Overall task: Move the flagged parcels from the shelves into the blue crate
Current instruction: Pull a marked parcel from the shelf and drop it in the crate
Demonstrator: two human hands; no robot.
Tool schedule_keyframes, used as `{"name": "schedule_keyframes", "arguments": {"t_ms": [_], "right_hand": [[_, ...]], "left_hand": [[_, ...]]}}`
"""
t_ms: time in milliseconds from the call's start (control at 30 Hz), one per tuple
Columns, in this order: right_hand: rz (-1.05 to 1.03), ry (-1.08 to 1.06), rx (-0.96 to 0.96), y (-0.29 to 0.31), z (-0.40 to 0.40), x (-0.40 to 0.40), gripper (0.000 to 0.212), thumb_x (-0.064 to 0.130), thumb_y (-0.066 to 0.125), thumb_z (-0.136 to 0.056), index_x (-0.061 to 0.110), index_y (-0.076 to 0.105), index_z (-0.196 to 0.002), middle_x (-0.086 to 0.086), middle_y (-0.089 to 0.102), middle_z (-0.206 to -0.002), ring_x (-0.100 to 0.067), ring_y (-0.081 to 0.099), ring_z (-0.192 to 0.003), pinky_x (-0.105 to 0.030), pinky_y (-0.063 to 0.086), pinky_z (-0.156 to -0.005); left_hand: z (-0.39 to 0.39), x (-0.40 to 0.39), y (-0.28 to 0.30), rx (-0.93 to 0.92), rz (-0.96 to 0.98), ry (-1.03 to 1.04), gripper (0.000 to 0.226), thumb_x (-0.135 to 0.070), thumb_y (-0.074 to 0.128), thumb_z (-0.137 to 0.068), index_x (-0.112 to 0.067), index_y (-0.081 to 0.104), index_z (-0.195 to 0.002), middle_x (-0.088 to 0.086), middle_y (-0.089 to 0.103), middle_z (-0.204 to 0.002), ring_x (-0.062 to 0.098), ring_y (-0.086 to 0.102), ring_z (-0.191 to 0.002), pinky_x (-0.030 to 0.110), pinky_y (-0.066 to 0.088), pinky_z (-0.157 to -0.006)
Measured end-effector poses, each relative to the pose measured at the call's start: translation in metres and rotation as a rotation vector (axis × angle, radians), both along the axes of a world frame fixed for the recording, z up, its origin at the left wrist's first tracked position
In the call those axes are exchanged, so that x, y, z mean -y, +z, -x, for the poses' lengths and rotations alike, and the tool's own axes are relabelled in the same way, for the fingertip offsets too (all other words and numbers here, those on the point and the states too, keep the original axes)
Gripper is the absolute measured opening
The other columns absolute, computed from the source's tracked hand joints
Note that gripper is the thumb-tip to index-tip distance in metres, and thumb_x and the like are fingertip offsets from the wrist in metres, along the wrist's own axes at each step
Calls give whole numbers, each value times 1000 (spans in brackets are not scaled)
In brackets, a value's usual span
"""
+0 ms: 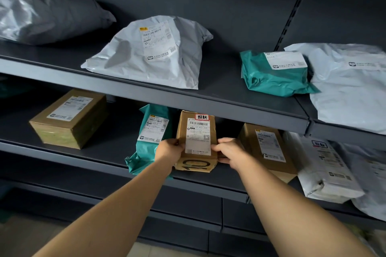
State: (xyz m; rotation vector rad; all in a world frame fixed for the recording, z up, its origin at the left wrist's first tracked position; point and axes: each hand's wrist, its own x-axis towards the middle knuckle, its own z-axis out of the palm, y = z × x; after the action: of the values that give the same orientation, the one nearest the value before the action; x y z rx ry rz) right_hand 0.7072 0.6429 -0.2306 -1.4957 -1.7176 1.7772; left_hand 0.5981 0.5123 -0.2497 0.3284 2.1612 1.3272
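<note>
Flagged box (196, 131) lengthwise into shelf (104, 148), left hand (170, 149), right hand (229, 150) grips pinching near end.

Shelving (208, 98): dark grey painted metal, matt and smooth. Flagged box (195, 142), centre of the lower shelf: brown corrugated cardboard, matt, bearing a white paper label and a red-edged paper tag. Box at far left (69, 118): similar cardboard, with glossy clear tape. Teal mailers (273, 75): thin crinkled plastic film, slightly shiny. Grey mailers (150, 52): wrinkled plastic with a soft sheen and paper labels.
</note>
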Motion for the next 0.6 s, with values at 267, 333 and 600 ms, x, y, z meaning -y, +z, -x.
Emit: {"name": "schedule_keyframes", "arguments": {"t_ms": [267, 333, 600], "right_hand": [[-130, -31, -136, 29, 5, 21, 43, 14, 75, -79, 14, 63, -120, -7, 66, -119, -21, 63, -105, -37, 51, -95], [-153, -39, -165, 36, 11, 32, 40, 16, 77, -77, 15, 66, -116, -7, 68, -118, -22, 64, -106, -40, 50, -99], [-140, 74, -277, 68, 52, 102, 40, 13, 76, -78, 11, 65, -117, -10, 71, -107, -21, 66, -93, -36, 53, -93]], "left_hand": [[1, 23, 31, -2, -155, 127, 32, -26, 57, -90, -13, 67, -118, 4, 70, -106, 25, 65, -97, 36, 54, -89], [2, 33, 40, -15, -187, 167, 32, -26, 57, -90, -15, 66, -119, 3, 69, -107, 24, 65, -97, 34, 53, -88], [28, 113, 61, 14, -270, 309, 41, -30, 60, -90, -16, 60, -128, 4, 68, -114, 22, 66, -97, 39, 55, -89]]}}
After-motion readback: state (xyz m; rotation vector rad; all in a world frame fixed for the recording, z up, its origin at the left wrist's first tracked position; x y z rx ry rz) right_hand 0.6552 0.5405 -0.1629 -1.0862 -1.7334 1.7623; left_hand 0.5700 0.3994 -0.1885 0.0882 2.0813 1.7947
